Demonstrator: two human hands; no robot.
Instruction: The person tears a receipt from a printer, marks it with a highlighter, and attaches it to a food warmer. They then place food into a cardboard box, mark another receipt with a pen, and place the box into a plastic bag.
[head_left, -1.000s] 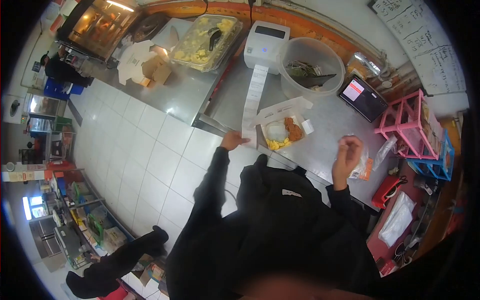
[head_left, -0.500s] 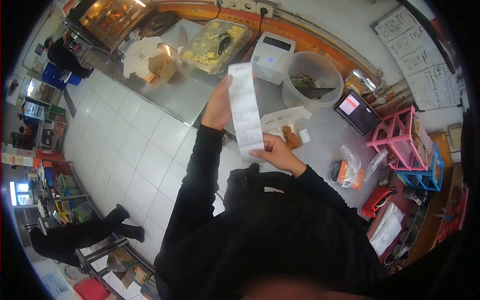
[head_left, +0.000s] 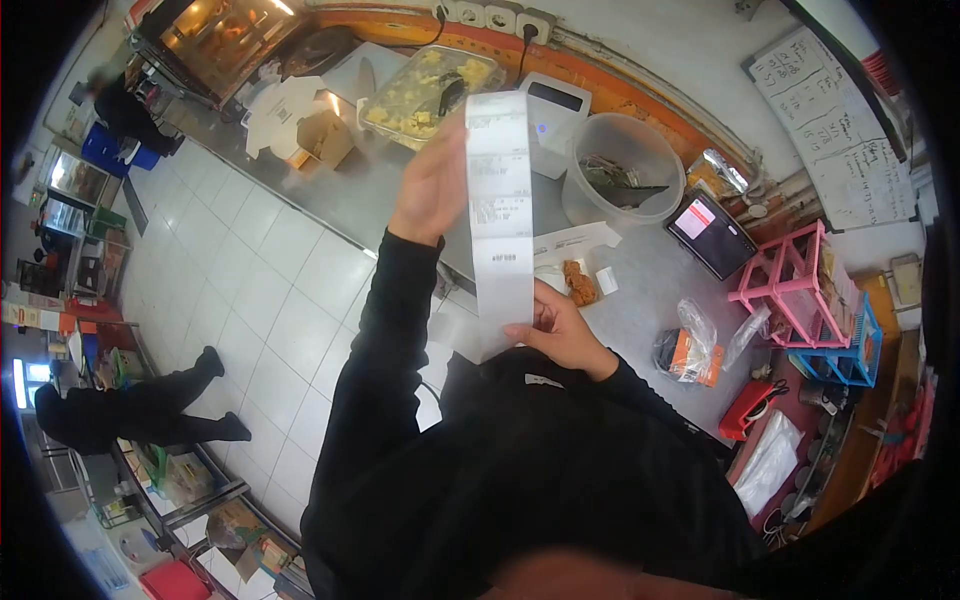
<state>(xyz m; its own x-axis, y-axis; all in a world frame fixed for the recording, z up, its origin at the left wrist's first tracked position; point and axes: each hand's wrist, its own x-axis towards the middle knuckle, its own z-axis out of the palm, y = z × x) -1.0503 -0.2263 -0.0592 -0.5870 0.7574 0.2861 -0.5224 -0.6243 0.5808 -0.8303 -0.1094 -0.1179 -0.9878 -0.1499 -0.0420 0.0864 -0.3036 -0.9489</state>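
Note:
A long white printed receipt strip hangs between my two hands, with blocks of small print facing me. My left hand grips its left edge near the top, fingers partly hidden behind the paper. Lower down, my right hand pinches the bottom part, thumb in front. Just beyond the right hand, pieces of fried chicken sit in an opened paper box on the metal counter. Behind the strip's upper end stands a white receipt printer.
A clear bucket, a tablet and a pink rack stand to the right. A tray of yellow food and open takeaway boxes are at the far left. A person in black is across the tiled floor.
The strip has shifted up and slightly right, and more of its printed blocks now show. My left hand has moved along its edge. The person across the floor has moved left.

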